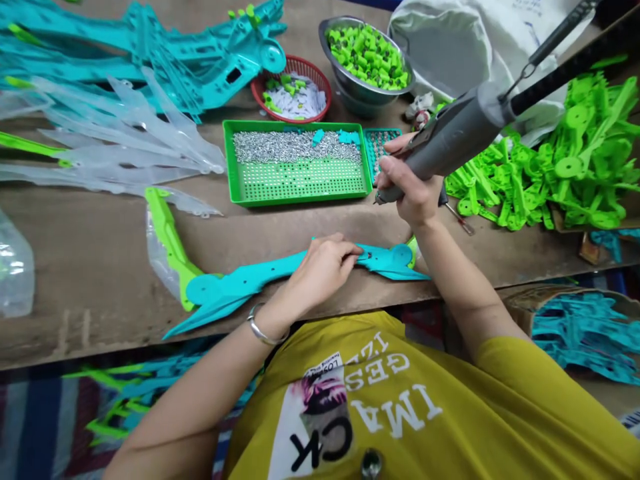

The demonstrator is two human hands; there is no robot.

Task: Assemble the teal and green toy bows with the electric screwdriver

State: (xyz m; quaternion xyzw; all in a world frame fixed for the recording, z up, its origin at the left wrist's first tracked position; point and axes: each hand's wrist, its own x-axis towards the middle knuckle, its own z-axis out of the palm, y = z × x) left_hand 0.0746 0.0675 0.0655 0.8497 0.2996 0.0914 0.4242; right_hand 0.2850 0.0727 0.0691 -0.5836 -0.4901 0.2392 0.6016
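A long turquoise plastic part (240,283) lies across the front of the table, with a bright green arm (173,243) and a clear plastic piece (161,257) joined at its left end. My left hand (325,267) grips its middle, fingers closed and pressed together near a small hole; whether a screw sits between the fingertips I cannot make out. Wrapped in my right hand (417,193) is a grey electric screwdriver (457,130), hung from a spring (560,33). Its tip points down-left, above and apart from the turquoise part, near the corner of a green tray (297,200) of small metal screws (295,147).
Behind the tray stand a red basket (327,93) and a metal bowl (350,97) of green pieces. Turquoise frames (200,60) and clear blades (165,147) crowd the left. Green parts (575,153) pile up at right, above a box of turquoise parts (585,333).
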